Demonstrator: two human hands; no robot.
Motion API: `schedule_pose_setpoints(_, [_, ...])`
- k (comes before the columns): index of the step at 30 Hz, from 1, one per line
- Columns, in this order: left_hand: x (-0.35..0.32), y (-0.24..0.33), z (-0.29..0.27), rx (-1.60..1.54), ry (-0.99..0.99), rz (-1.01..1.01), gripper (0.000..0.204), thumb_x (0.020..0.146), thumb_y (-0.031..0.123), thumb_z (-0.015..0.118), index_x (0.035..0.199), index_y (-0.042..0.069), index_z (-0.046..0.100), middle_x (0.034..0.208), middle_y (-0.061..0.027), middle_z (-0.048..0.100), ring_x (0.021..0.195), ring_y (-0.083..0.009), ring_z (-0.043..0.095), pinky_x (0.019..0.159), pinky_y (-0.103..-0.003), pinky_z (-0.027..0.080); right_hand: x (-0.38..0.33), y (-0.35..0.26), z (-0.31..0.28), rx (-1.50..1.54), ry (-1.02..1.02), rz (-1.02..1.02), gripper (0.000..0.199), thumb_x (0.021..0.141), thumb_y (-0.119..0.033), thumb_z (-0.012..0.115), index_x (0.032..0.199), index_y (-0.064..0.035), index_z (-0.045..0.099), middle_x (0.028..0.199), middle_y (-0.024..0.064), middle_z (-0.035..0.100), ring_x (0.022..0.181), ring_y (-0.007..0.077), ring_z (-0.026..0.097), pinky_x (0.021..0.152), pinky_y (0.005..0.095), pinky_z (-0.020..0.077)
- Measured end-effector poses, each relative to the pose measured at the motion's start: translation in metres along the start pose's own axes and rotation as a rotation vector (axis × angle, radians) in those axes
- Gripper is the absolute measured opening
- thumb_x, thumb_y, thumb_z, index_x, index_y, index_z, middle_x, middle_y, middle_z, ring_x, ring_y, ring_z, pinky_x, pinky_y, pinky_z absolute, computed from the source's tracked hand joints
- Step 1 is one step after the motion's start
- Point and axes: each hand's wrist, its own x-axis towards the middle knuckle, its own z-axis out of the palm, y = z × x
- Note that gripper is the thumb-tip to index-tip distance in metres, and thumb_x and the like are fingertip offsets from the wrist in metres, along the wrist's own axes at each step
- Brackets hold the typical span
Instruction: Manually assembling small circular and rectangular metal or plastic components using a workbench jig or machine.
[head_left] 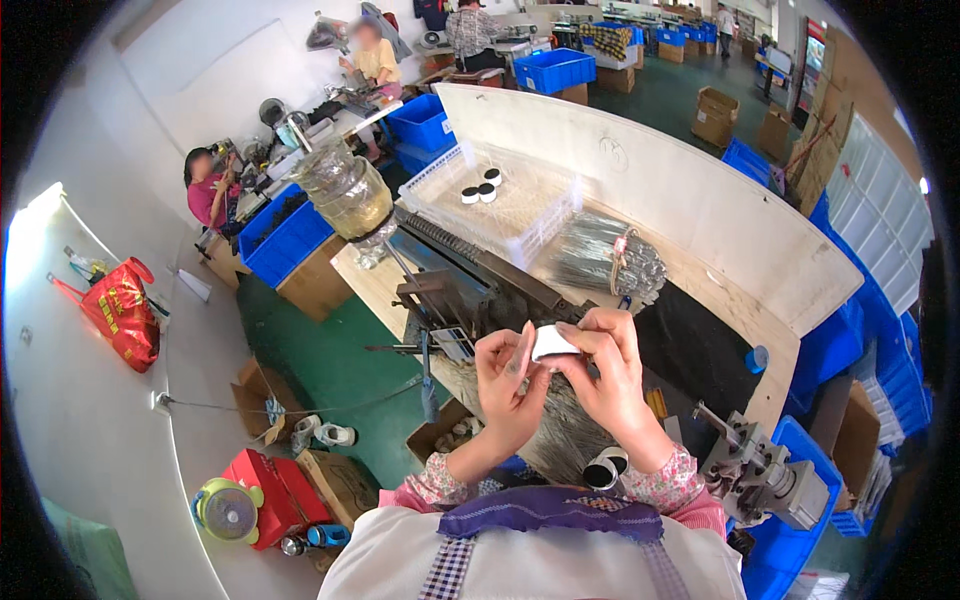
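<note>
Between my two hands, above the bench, is a short white cylindrical piece with a dark lower edge. My left hand pinches its left side. The fingers and thumb of my right hand close on its right side. Two similar white-rimmed round pieces lie close to my body below the right wrist. Three more white pieces with black tops stand in a white mesh-sided plastic crate beyond my hands. Loose thin metal rods are spread under my hands.
A dark metal machine stands left of my hands. Past them lies a tied bundle of metal rods. A grey metal device sits at the right by a blue bin. A white board edges the bench. Other people work farther off.
</note>
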Motion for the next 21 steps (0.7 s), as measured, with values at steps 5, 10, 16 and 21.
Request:
schedule_pose_setpoints(5, [0.006,0.008,-0.005,0.05,-0.046,0.053,0.052,0.081,-0.009,0.063,0.131,0.002,0.052,0.114,-0.0104,0.04,0.095,-0.0166,0.057,0.072,-0.023,0.052,0.002,-0.005,-0.008,0.019,-0.048,-0.002,0.043,0.071,0.002,0.077,0.109,-0.0069,0.06,0.102,0.0097,0.047,0.086,0.022,0.054,0.07,0.0307,0.048])
schedule_pose_setpoints(10, [0.006,0.009,0.0,0.037,-0.032,0.024,0.054,0.078,-0.009,0.066,0.13,0.001,0.053,0.112,-0.0121,0.044,0.093,-0.0172,0.053,0.07,-0.023,0.048,-0.002,0.001,-0.005,0.009,-0.007,-0.014,0.043,0.071,0.002,0.076,0.109,-0.0066,0.06,0.101,0.0098,0.047,0.084,0.0221,0.055,0.068,0.0311,0.0482])
schedule_pose_setpoints(16, [0.005,0.007,0.005,-0.014,-0.014,-0.021,0.054,0.075,-0.008,0.068,0.127,0.0,0.055,0.11,-0.0131,0.047,0.092,-0.0189,0.049,0.069,-0.023,0.044,-0.004,0.006,-0.005,-0.042,0.055,-0.079,0.046,0.069,0.003,0.077,0.11,-0.0058,0.059,0.101,0.0106,0.047,0.083,0.0223,0.055,0.066,0.031,0.0481])
schedule_pose_setpoints(21, [0.013,0.004,-0.002,0.067,-0.04,0.062,0.054,0.075,-0.007,0.068,0.127,0.001,0.056,0.11,-0.0125,0.046,0.091,-0.0199,0.05,0.073,-0.026,0.046,0.004,-0.001,-0.016,-0.048,0.004,-0.083,0.044,0.071,0.0,0.076,0.111,-0.0036,0.058,0.099,0.0113,0.047,0.079,0.0216,0.055,0.065,0.0295,0.0475])
